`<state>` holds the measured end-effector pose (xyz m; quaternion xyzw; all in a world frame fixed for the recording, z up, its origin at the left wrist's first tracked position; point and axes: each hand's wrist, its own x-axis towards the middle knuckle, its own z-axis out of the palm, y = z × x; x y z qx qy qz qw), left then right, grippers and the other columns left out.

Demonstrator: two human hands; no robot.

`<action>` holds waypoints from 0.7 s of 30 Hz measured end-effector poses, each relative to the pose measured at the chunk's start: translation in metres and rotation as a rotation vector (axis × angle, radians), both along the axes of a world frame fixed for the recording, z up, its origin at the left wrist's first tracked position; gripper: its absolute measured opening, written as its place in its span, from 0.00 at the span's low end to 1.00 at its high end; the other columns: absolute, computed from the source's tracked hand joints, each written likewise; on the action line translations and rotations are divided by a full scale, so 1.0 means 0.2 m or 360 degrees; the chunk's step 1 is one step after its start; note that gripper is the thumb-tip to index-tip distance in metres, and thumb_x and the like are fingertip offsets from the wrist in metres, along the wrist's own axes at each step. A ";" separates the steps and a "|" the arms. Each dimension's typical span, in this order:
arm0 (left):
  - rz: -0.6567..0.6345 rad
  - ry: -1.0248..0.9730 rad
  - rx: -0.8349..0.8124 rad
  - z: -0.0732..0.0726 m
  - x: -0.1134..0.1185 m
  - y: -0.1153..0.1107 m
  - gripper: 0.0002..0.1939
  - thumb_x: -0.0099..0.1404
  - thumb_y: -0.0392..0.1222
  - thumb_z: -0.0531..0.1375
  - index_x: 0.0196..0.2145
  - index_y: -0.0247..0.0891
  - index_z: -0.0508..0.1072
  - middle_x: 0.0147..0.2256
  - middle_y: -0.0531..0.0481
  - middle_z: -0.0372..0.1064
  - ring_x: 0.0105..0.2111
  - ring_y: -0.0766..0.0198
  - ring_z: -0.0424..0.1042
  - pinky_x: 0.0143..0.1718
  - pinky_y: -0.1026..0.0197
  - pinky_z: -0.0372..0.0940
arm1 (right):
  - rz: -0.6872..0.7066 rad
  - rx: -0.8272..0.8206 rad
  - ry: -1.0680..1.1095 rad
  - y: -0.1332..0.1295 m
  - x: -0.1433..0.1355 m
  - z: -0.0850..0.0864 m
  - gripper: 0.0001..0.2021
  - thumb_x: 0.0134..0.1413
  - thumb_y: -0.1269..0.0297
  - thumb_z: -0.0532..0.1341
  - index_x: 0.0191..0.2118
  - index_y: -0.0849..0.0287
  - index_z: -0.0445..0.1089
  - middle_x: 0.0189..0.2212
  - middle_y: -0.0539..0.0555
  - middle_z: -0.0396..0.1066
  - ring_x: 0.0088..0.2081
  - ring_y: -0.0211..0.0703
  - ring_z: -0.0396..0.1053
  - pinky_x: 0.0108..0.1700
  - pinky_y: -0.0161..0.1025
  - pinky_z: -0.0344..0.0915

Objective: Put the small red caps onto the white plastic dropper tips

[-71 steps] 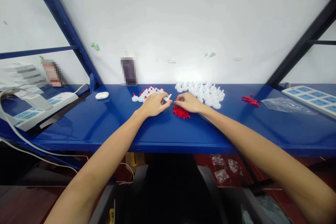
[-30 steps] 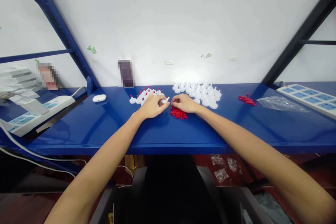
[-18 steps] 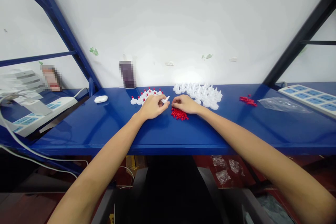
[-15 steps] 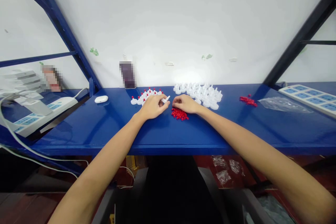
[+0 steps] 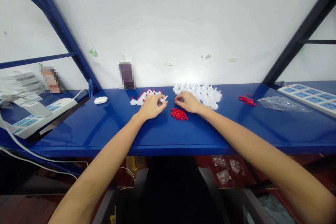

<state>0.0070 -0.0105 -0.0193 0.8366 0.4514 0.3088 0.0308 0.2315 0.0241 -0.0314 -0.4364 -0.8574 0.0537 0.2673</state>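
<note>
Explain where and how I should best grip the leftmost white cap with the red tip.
Grip the leftmost white cap by its wide base, coming from its left. It stands upright, its neighbours are to its right, and the narrow red tip probably gives a less sure hold.

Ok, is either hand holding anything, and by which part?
Left hand: a white nozzle piece, base end in the fingers, tip poking out. Right hand: cannot be told.
</note>
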 end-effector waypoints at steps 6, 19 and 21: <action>0.0042 0.0088 0.0128 0.00 0.00 0.01 0.13 0.67 0.49 0.55 0.40 0.39 0.74 0.29 0.48 0.74 0.37 0.53 0.69 0.45 0.51 0.62 | -0.0020 -0.0005 0.0234 -0.04 -0.03 0.01 0.09 0.58 0.71 0.59 0.38 0.63 0.77 0.32 0.55 0.75 0.32 0.41 0.69 0.39 0.38 0.63; -0.0259 -0.0069 0.0190 -0.03 0.00 0.01 0.14 0.68 0.41 0.54 0.49 0.37 0.71 0.44 0.45 0.73 0.38 0.60 0.71 0.44 0.57 0.66 | -0.0060 -0.0163 0.0768 -0.15 -0.09 0.08 0.10 0.61 0.62 0.58 0.40 0.60 0.75 0.13 0.45 0.63 0.18 0.39 0.63 0.30 0.38 0.62; -0.0276 -0.0087 0.0197 -0.04 -0.01 0.02 0.14 0.68 0.41 0.54 0.50 0.37 0.71 0.43 0.45 0.73 0.35 0.62 0.71 0.42 0.57 0.67 | 0.0051 -0.0135 0.0822 -0.17 -0.11 0.08 0.10 0.60 0.62 0.59 0.40 0.59 0.75 0.15 0.45 0.63 0.18 0.38 0.62 0.29 0.37 0.61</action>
